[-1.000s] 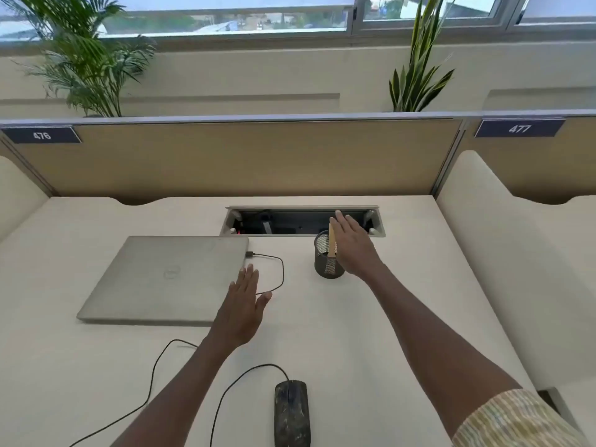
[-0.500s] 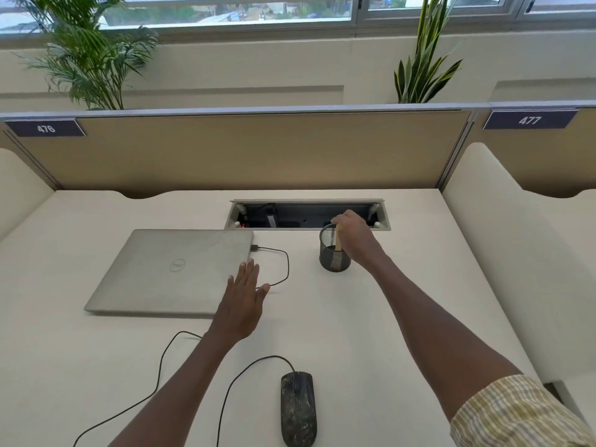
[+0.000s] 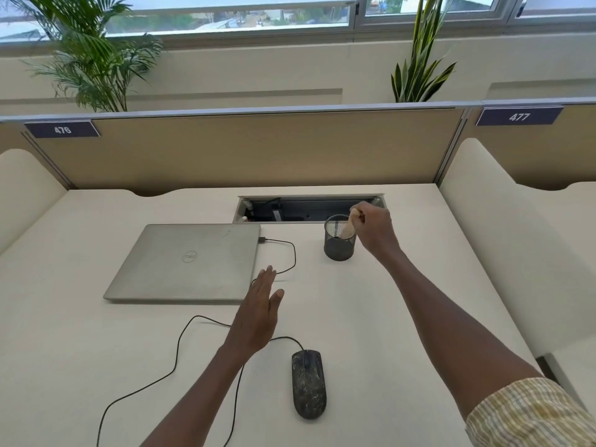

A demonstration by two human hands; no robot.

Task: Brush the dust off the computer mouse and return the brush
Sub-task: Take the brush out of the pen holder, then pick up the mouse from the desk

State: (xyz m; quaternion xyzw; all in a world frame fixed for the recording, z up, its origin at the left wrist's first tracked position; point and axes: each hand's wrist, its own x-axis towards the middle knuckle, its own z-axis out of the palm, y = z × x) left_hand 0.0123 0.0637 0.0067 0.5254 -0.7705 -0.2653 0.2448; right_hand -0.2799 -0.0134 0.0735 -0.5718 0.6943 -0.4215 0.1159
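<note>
Right of centre in the frame, the right hand (image 3: 374, 229) pinches the pale wooden handle of the brush (image 3: 349, 224), whose lower end sits inside the black wire-mesh cylindrical cup (image 3: 338, 240). The left hand (image 3: 258, 312) hovers flat with fingers extended and empty, at lower centre, beside the closed silver laptop (image 3: 187, 261). The dark mottled corded computer mouse (image 3: 308, 382) lies on the cream desk (image 3: 403, 317), lower centre, untouched

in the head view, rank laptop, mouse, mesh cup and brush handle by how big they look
1. laptop, clearly largest
2. mouse, though it lies nearer the camera, which inflates it
3. mesh cup
4. brush handle, only partly visible in the right hand
</note>
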